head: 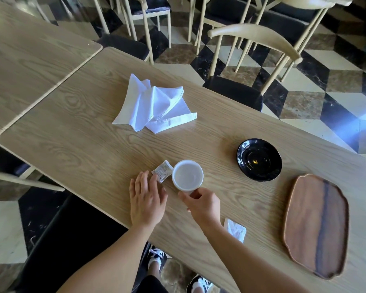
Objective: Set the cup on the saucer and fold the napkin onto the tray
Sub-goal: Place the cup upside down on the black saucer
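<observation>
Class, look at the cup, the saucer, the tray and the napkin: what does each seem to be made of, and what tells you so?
Cup: probably white ceramic, with a thick, smooth, matt rim.
Saucer: likely glazed black ceramic; it mirrors light in glossy rings.
Tray: wood, with visible grain, a dark streak and a satin finish.
Napkin: white woven cloth, with soft creases and stitched hems.

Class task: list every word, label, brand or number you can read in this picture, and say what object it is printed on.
Nothing can be quoted.
Small white paper sachet beside the white ceramic cup: dark print, too small and blurred to read.
Second white sachet near the table edge: faint marks, unreadable.
</observation>
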The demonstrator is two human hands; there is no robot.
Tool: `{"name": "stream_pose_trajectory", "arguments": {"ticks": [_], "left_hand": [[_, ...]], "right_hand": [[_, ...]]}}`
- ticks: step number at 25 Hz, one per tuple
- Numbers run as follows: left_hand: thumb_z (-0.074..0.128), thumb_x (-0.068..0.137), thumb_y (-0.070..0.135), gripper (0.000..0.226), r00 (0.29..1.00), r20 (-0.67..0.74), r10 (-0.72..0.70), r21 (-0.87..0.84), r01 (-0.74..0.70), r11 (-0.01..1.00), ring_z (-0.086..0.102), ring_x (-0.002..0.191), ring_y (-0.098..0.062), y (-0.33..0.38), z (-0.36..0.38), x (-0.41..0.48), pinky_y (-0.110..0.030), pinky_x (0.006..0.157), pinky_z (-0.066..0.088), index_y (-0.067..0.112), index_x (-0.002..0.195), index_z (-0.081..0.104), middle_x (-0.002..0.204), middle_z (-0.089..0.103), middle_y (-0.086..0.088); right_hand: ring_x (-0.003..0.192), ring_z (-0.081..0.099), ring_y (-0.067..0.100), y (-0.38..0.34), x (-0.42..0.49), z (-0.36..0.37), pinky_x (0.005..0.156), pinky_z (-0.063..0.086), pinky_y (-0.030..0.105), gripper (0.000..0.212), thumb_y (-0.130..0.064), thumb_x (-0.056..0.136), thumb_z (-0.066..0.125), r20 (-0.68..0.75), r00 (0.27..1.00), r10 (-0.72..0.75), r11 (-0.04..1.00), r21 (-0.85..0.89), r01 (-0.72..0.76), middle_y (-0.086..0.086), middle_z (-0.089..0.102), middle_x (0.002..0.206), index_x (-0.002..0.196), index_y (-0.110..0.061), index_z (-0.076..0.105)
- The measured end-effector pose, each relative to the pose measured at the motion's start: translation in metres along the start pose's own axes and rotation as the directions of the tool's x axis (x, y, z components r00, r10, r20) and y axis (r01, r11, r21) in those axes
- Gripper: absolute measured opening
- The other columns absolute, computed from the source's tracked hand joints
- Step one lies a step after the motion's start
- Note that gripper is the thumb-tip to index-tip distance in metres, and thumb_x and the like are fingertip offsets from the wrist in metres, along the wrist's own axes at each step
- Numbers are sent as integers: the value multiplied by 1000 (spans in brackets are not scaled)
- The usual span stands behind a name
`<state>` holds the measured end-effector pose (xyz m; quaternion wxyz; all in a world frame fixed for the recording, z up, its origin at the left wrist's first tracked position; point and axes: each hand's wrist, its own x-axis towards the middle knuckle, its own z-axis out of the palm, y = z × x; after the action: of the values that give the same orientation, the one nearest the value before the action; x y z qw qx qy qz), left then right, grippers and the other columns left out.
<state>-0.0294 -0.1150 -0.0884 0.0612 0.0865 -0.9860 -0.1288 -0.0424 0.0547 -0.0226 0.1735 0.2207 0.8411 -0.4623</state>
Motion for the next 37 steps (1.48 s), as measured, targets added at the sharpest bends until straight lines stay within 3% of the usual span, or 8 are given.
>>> {"name": "stream_pose_trajectory", "arguments": {"ticks": [4, 6, 8, 15, 22, 26, 33, 37], "left_hand": [[51, 87, 35, 45, 1000, -8, -4, -5, 4, 1000, 39, 134, -32, 1, 0, 0, -51, 117, 23, 15, 127, 50, 139, 45, -13], [50, 87, 35, 45, 1000, -5, -12, -6, 12, 1000, 39, 134, -32, 2, 0, 0, -50, 117, 22, 15, 128, 50, 139, 45, -13], [48, 87, 36, 46, 1000, 4, -20, -2, 20, 1000, 38, 135, -32, 3, -1, 0, -51, 117, 23, 15, 128, 50, 139, 45, -13], [46, 86, 34, 46, 1000, 0, -24, -15, 24, 1000, 39, 135, -33, 4, -2, 0, -52, 116, 24, 14, 127, 51, 139, 47, -15], [44, 85, 36, 47, 1000, 8, -29, -13, 29, 999, 38, 135, -32, 3, 0, -1, -52, 116, 25, 15, 127, 48, 141, 45, -14], [43, 85, 37, 48, 1000, 6, -31, -21, 31, 999, 38, 135, -32, 3, 0, -2, -52, 115, 26, 14, 127, 48, 141, 44, -13], [43, 86, 37, 48, 1000, 3, -23, -14, 23, 1000, 38, 135, -33, 2, 2, -2, -53, 115, 26, 14, 127, 48, 141, 43, -14], [43, 86, 36, 48, 1000, -1, -19, -11, 19, 1000, 38, 134, -34, 2, 2, -1, -53, 115, 26, 12, 127, 48, 140, 44, -14]], "right_hand": [[65, 65, 21, 4, -1, -2, 61, 53, 35, 32, -40, 78, 72, -57, 995, -77, 997, -18, 76, 4, 68, 65, 68, -12, 62], [66, 59, 15, 9, -2, -5, 58, 42, 15, 27, -34, 81, 75, -109, 973, -204, 978, -76, 196, -1, 65, 70, 71, -13, 62], [64, 55, 9, 13, -2, -11, 58, 38, 10, 19, -26, 82, 77, -141, 940, -312, 949, -100, 300, -2, 63, 73, 74, -14, 65], [67, 60, 9, 17, 12, -38, 62, 41, 11, 11, -22, 82, 79, -204, 903, -378, 926, -97, 365, -6, 64, 74, 76, -17, 72], [68, 64, 11, 22, 33, -82, 63, 39, 5, 13, -26, 83, 77, -405, 864, -299, 950, -44, 309, -4, 69, 69, 74, -19, 70], [71, 66, 12, 28, 49, -113, 65, 42, 19, 16, -34, 84, 74, -522, 830, -195, 974, -5, 226, -3, 71, 71, 76, -20, 70], [72, 67, 17, 38, 74, -147, 69, 47, 29, 20, -38, 83, 72, -613, 789, -25, 992, 85, 97, -1, 73, 72, 75, -19, 68], [72, 66, 18, 40, 80, -152, 67, 42, 27, 19, -36, 82, 72, -626, 780, 22, 992, 111, 60, -2, 73, 71, 74, -20, 67]]}}
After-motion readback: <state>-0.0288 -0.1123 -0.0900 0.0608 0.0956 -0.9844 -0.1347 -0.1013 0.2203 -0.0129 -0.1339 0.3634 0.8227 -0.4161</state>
